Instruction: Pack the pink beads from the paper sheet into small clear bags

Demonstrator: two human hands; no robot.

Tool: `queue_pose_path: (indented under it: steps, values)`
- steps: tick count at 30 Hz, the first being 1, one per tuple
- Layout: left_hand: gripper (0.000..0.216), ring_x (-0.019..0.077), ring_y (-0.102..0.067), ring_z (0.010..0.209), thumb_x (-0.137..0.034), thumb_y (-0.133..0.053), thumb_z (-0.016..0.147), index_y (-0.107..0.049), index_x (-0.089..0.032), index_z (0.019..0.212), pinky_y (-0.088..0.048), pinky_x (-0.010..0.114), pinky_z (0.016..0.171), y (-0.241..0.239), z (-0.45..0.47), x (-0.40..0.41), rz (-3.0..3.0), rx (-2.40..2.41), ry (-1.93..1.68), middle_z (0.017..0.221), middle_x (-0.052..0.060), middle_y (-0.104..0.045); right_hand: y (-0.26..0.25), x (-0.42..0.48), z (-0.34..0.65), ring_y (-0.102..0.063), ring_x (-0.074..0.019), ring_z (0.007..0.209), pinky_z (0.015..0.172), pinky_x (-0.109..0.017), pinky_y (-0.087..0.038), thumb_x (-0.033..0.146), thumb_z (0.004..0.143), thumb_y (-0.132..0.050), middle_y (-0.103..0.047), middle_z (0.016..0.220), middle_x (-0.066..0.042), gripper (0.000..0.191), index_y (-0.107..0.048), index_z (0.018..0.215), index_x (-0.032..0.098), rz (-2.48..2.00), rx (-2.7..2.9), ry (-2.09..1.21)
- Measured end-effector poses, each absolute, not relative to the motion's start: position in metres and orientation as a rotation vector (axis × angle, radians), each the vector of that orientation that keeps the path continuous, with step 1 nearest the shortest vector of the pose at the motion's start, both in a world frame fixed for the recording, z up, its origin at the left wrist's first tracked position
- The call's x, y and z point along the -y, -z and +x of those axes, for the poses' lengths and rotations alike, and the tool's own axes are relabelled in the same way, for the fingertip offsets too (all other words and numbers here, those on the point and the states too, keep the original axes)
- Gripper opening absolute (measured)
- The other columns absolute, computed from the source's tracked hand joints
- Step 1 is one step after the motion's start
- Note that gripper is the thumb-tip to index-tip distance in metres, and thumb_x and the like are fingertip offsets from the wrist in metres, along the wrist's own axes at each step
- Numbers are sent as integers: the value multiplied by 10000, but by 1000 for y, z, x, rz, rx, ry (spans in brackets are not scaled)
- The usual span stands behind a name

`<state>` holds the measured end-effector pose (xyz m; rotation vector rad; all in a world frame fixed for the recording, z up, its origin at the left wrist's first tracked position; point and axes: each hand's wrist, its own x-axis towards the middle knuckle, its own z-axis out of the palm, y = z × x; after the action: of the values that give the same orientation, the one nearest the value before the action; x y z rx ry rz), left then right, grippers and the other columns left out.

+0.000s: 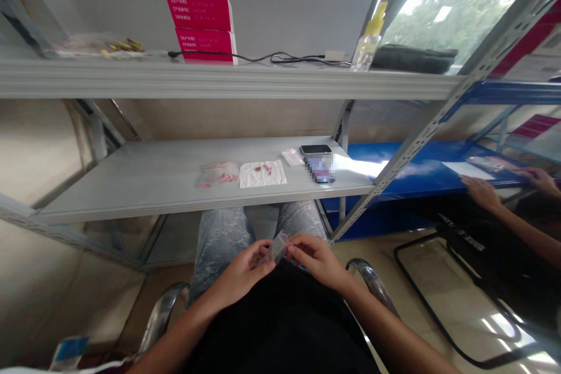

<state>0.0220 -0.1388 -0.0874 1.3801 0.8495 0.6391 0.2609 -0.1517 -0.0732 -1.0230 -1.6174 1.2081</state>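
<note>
Over my lap, a small clear plastic bag [279, 245] is held between both hands. My left hand [249, 266] has its thumb and fingers closed on the bag's left side. Thumb and fingertips of my right hand [313, 257] pinch its upper right edge. On the grey shelf [131, 178] in front lies a white sheet [263, 178] with small pink and brownish pieces on it. Left of the sheet is a clear bag of pink beads [228, 177]. Whether the bag in my hands has anything in it I cannot tell.
Two phones, a dark one [316, 149] and a lit one [321, 169], lie right of a small whitish packet [292, 156]. Above runs a shelf edge [219, 82] with red boxes [205, 44], a cable and a yellow-capped bottle [369, 41]. Another person's hand [481, 193] is at the blue table.
</note>
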Motion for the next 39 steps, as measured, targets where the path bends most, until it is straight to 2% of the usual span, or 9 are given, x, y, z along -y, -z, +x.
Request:
queue_pose_path:
  steps: [8,11,16,19,22,27,30,33,39]
  values:
    - [416,279,-671,1102,-470,-668,907,-680,-227,1245,-506,398,993,75,24,137,1490,-979,-676,1209,98,-728,65,147,262,-673,-186,810,735,-296,-517,369,981,-621,-747,901,-45,216,-747,910,208,-1084,1767,-1064]
    - [397,273,-674,1108,-481,-639,921,-690,-233,1228,-509,383,992,78,21,131,1545,-1055,-728,1211,84,-734,66,142,260,-679,-191,814,709,-290,-511,374,984,-608,-754,896,-48,231,-753,921,205,-1147,1781,-1044]
    - [422,242,-689,951,-520,-616,919,-703,-231,1214,-533,346,884,76,10,98,1656,-1170,-810,1099,55,-756,65,112,260,-708,-211,897,750,-318,-547,357,959,-629,-760,1022,-62,218,-715,1104,219,-1184,1829,-972]
    - [460,219,-666,825,-546,-602,909,-708,-216,1212,-524,312,774,66,1,54,1791,-1263,-872,991,46,-752,59,67,260,-682,-256,1092,919,-403,-548,355,922,-668,-714,1215,-106,384,-617,1278,220,-1132,1894,-739]
    - [497,215,-642,772,-565,-582,898,-714,-177,1179,-502,304,725,51,-6,-4,1979,-1371,-909,936,58,-741,52,5,256,-563,-313,1307,1108,-491,-432,386,900,-688,-610,1387,-159,553,-531,1397,201,-1150,1994,-435]
    - [454,267,-672,932,-482,-570,879,-722,-152,1152,-503,335,843,25,-11,-88,2301,-1396,-768,1072,122,-752,60,-83,239,-492,-347,1376,1151,-483,-392,485,831,-758,-514,1478,-225,832,-417,1496,119,-1224,2132,-301]
    - [412,273,-673,958,-441,-585,855,-744,-176,1127,-504,330,876,16,-13,-117,2437,-1335,-607,1112,123,-742,73,-104,229,-486,-361,1378,1161,-477,-376,560,834,-740,-503,1482,-251,900,-390,1512,82,-1329,2166,-254]
    - [404,258,-668,933,-414,-605,837,-761,-177,1124,-495,315,900,14,-14,-133,2544,-1291,-505,1107,119,-728,84,-108,224,-425,-387,1419,1206,-515,-291,646,853,-680,-470,1509,-265,926,-395,1503,51,-1383,2217,-181]
    - [392,220,-641,859,-348,-610,831,-755,-180,1154,-486,301,871,12,-10,-143,2567,-1321,-483,1109,98,-706,88,-109,225,-390,-401,1438,1209,-560,-240,688,933,-528,-447,1539,-250,835,-421,1495,80,-1393,2328,-170]
